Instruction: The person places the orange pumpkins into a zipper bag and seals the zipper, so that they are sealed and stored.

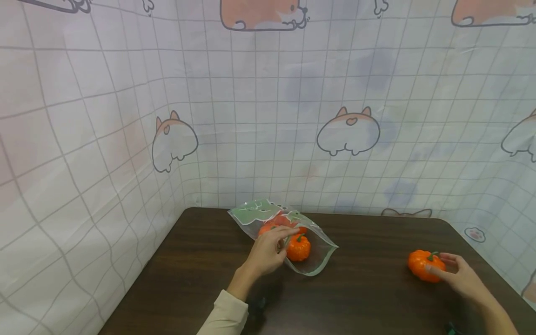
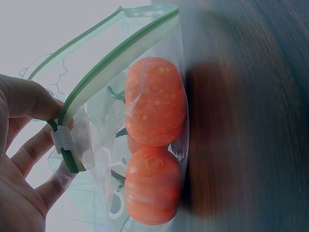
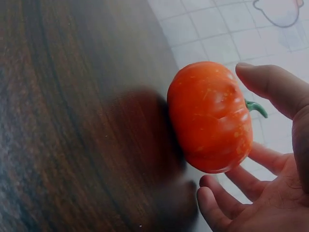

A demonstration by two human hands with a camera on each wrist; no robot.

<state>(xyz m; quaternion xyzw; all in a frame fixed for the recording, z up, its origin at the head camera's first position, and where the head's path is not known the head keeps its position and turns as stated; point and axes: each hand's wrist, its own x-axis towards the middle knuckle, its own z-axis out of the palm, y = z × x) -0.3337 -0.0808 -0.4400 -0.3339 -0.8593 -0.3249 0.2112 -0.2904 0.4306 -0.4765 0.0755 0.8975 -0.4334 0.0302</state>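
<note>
My left hand holds the open rim of a clear zip bag, its thumb and fingers pinching near the white slider. Inside that bag sit several small orange pumpkins with green stems, partly behind the hand in the head view. Off to the right, another orange pumpkin rests on the table. Around it spreads my right hand, thumb on the near side and fingers on the far side. In the right wrist view, the thumb tip is right at the pumpkin's edge and the fingers lie loosely curved beside it.
The dark wooden table ends at a back edge against a white gridded curtain with cartoon dogs. More curtain stands along the left and right sides. A small dark object with green shows at the bottom right.
</note>
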